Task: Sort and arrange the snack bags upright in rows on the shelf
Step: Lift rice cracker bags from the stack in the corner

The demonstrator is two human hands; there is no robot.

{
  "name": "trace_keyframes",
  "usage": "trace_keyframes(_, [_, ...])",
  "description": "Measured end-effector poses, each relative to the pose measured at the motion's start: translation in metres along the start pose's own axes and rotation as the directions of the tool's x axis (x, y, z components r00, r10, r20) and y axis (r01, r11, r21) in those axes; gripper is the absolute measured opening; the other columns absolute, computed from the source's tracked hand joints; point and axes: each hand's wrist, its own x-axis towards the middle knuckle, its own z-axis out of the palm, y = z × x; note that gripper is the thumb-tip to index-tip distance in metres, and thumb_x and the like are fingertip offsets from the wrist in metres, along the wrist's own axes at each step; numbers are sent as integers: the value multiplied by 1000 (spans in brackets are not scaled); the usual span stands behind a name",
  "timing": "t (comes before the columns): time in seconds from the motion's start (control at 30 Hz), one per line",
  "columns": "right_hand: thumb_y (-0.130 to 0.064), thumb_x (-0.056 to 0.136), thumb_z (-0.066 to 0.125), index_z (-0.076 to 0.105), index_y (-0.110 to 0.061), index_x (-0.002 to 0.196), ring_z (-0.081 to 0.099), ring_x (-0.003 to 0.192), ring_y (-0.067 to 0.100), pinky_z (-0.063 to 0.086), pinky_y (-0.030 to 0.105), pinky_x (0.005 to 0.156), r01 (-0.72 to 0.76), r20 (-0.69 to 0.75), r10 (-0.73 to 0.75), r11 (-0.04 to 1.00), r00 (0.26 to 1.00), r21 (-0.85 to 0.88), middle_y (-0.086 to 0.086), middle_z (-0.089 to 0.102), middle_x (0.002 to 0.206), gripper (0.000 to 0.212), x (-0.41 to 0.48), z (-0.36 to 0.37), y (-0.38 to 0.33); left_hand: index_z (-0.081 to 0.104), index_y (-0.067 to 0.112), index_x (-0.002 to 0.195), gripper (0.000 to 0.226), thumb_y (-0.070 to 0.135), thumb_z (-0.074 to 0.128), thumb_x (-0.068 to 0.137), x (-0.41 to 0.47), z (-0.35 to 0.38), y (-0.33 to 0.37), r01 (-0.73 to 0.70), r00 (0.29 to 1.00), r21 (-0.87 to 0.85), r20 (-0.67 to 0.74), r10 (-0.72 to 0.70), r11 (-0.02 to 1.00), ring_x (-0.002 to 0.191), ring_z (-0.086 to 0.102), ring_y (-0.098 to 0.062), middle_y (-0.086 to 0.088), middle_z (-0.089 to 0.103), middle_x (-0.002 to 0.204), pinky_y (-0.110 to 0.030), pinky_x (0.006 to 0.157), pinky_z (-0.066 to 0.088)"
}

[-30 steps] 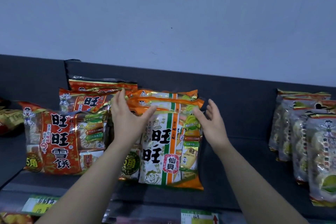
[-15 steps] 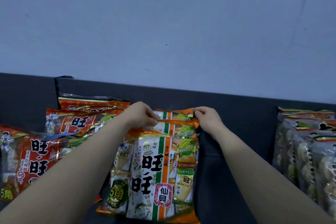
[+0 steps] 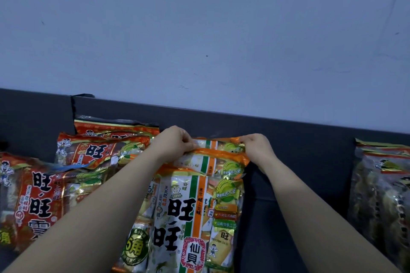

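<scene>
orange snack bag (image 3: 218,154) upright, left grip (image 3: 175,142) pinching its top-left corner, right grip (image 3: 257,148) pinching top-right corner

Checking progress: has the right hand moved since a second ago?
Yes. The right hand went toward the back panel, from beside the front orange bag to grip the top corner of a rear orange bag.

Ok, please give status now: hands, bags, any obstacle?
Left hand and right hand pinch top of rear orange bag. Front orange bag upright. Red bags close at left.
</scene>
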Motion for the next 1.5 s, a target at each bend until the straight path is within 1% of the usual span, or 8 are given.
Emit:
trace_keyframes(0.37, [-14, 93, 44, 58, 13, 107, 58, 106, 43, 48, 54, 91, -53, -74, 61, 993, 995, 103, 27, 64, 108, 34, 2, -60, 32, 71, 29, 74, 23, 44, 65, 91, 14, 42, 42, 26, 993, 16, -113, -24, 1000, 56, 57, -9, 13, 68, 69, -26, 54, 46])
trace_keyframes(0.53, [-26, 101, 46, 64, -11, 126, 61, 98, 10, 43, 24, 81, -36, -8, 38, 989, 999, 144, -1, 69, 111, 34, -9, -73, 41, 72, 30, 77, 21, 45, 65, 90, 17, 48, 51, 15, 991, 41, -131, -10, 999, 66, 64, -9, 14, 70, 76, -30, 60, 55])
trace_keyframes(0.7, [-32, 101, 49, 41, -22, 146, 52, 107, -1, 39, 16, 86, 57, -92, -47, 993, 995, 102, -11, 49, 136, 47, -35, -76, 46, 71, 27, 111, 27, 44, 62, 92, 3, 36, 42, -70, 960, -58, -275, 51, 996, 93, 65, -10, 11, 71, 107, -37, 83, 57])
trace_keyframes(0.83, [-27, 97, 58, 44, -20, 140, 48, 97, -7, 40, 8, 83, 176, -154, -166, 982, 974, 60, -17, 45, 114, 45, -71, -68, 41, 52, 20, 139, 54, 44, 61, 92, -36, 24, 25, -173, 880, -71, -460, 122, 982, 127, 50, -21, -1, 56, 138, -42, 103, 45])
trace_keyframes(0.93, [-36, 90, 67, 32, -27, 148, 36, 132, 10, 33, 32, 109, 177, -181, -168, 983, 969, 39, -8, 37, 140, 68, -95, -52, 48, 24, 23, 153, 90, 56, 67, 82, -75, 36, 1, -78, 918, -208, -395, -11, 975, 145, 23, -24, -2, 27, 158, -48, 116, 28])
trace_keyframes(1.07, [-50, 76, 76, 27, -28, 151, 33, 137, 14, 36, 43, 112, 162, -113, -153, 984, 982, 77, -7, 32, 149, 92, -135, -20, 67, -5, 25, 156, 131, 65, 76, 61, -120, 63, -32, 116, 957, -438, -192, -219, 891, 150, 2, -24, 0, 0, 164, -52, 118, 17])
trace_keyframes(1.33, [-95, 41, 58, 45, -19, 138, 44, 125, 21, 47, 44, 102, -49, 40, 52, 995, 998, -88, -1, 39, 138, 124, -181, 37, 97, -3, 21, 157, 142, 68, 80, 52, -142, 92, -64, 243, 960, -559, 21, -280, 793, 149, 15, -28, -3, 8, 164, -50, 116, 25])
trace_keyframes(1.5, [-75, 59, 73, 37, -26, 145, 45, 131, 18, 43, 41, 106, -100, 94, 93, 992, 991, 75, -9, 45, 144, 105, -194, 53, 98, 11, 29, 154, 129, 60, 85, 53, -149, 96, -67, 195, 966, -660, 1, -259, 725, 138, 37, -26, 1, 33, 154, -47, 109, 38])
